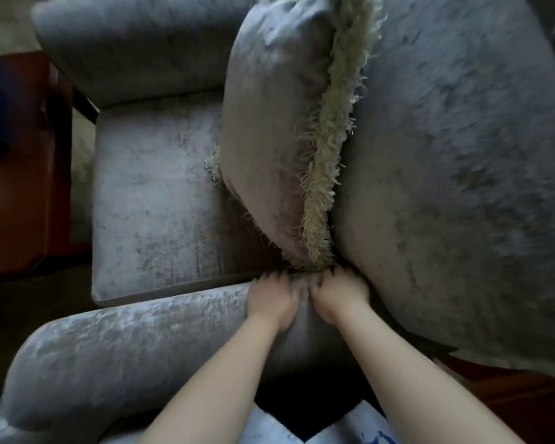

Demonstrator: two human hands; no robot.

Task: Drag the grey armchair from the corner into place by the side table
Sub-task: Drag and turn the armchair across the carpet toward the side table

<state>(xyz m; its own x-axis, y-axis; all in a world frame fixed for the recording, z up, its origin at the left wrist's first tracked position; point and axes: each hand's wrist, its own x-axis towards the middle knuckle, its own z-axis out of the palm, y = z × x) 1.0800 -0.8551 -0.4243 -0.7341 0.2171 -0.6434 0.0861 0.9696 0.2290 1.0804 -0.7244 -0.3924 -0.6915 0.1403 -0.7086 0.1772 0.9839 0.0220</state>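
The grey velvet armchair [161, 200] fills the view from above, its seat at centre left and its back at the right. My left hand [271, 301] and my right hand [337, 294] sit side by side on the near armrest [135, 341], where it meets the chair back. The fingers of both hands curl over the armrest's inner edge and grip it. A grey cushion [269, 129] with a pale fringe stands on the seat, leaning against the back.
A dark red-brown wooden side table [23, 174] stands at the left, close to the chair's front. Pale carpet [80, 161] shows between the two. Dark wooden floor [510, 402] lies at the lower right.
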